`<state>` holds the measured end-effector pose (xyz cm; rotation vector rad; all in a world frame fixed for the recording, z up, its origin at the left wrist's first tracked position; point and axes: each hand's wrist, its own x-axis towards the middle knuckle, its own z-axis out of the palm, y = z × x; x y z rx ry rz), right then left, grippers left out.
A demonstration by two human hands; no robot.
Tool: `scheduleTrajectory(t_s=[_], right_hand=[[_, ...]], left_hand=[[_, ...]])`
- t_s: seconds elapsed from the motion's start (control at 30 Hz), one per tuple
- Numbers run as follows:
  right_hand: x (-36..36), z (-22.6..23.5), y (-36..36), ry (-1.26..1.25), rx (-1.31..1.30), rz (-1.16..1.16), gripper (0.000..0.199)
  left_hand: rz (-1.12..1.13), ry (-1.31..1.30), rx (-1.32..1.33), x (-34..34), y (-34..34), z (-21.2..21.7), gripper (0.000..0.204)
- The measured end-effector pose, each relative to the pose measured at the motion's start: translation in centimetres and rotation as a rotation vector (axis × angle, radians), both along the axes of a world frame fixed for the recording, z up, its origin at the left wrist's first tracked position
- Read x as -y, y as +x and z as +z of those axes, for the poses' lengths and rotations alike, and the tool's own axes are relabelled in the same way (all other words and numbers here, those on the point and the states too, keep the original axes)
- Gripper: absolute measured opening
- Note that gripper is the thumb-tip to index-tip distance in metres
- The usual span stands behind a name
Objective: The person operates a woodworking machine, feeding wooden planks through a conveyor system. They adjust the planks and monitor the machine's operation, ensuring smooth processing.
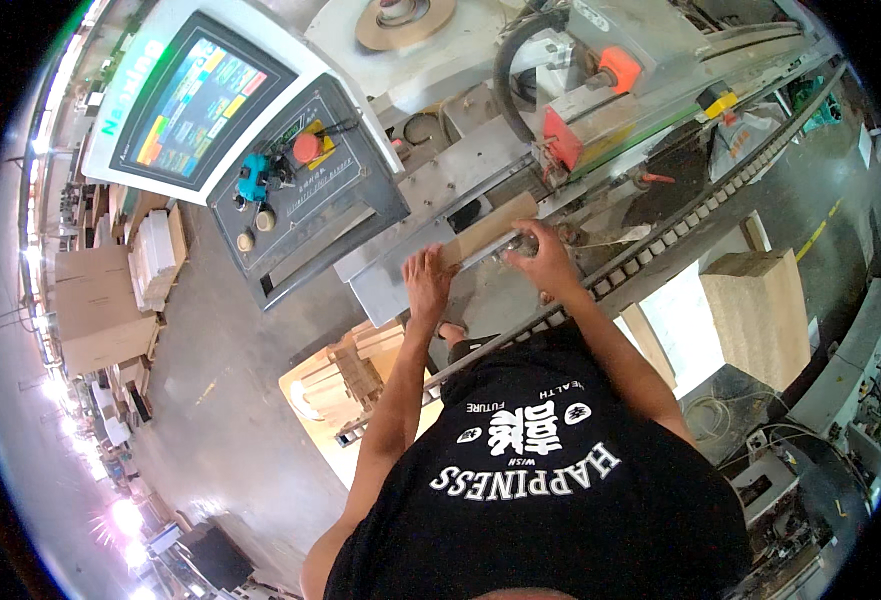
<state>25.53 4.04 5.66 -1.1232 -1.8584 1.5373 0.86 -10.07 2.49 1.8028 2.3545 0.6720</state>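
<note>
Steel machine bed (400, 285): both hands (428, 280) (543, 257) gripping flat brown wooden strip (487, 230).

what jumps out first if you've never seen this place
Probably the lit colour screen at upper left, with a red knob on the grey panel beside it. At centre, the left hand and right hand press a brown board onto the machine table.

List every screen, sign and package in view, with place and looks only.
Rectangular dark-framed screen in a white housing: upper left, showing coloured blocks.
Grey slanted control panel: right of the screen, with a red round button and a blue knob.
Brown cardboard boxes: stacked on the floor, far left.
Tan wooden strip: centre, held by left hand and right hand.
</note>
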Motion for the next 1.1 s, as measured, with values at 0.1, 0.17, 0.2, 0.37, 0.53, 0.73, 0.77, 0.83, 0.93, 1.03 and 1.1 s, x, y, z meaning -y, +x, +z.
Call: scheduleTrajectory(t_s=[0.1,0.17,0.2,0.37,0.53,0.73,0.77,0.83,0.93,1.03,1.1], right_hand=[[-0.5,-3.7,-1.9,-0.598,-0.232,-0.038,0.069],[-0.6,-3.6,-4.1,-0.746,-0.319,-0.03,0.076],[-0.7,-3.1,-5.4,-0.741,-0.328,-0.019,0.079],[0.2,-2.5,-9.5,-0.676,-0.46,-0.08,0.093],[0.8,-2.2,-9.5,-0.649,-0.53,-0.058,0.093],[0.6,-2.0,-8.8,-0.601,-0.495,-0.111,0.092],[0.4,-2.2,-8.7,-0.589,-0.492,-0.123,0.092],[-0.1,-2.6,-8.2,-0.566,-0.486,-0.149,0.092],[-1.4,-2.2,-7.4,-0.524,-0.498,-0.199,0.094],[-3.1,-1.8,-6.4,-0.529,-0.619,-0.226,0.089],[-3.9,-2.3,-5.7,-0.525,-0.722,-0.262,0.087]], left_hand=[[0.043,0.065,-0.06,-2.3,-0.5,1.3,0.051],[0.164,0.153,-0.077,-2.6,-0.7,-0.1,0.051],[0.22,0.197,-0.087,-2.9,-0.9,-0.6,0.052],[0.188,0.192,-0.035,-2.6,-3.1,-1.7,0.047],[0.1,0.125,-0.059,-1.6,-5.4,-2.0,0.051],[0.027,-0.018,-0.14,-3.0,-4.9,-0.9,0.055],[0.019,-0.016,-0.159,-3.3,-4.6,-0.7,0.057],[0.025,-0.041,-0.128,-4.2,-3.8,-0.4,0.055],[0.003,-0.034,-0.112,-5.8,-2.7,-0.5,0.051],[-0.018,-0.005,-0.132,-7.7,-0.8,-0.5,0.049],[-0.038,-0.002,-0.135,-9.1,0.3,-0.2,0.048]])
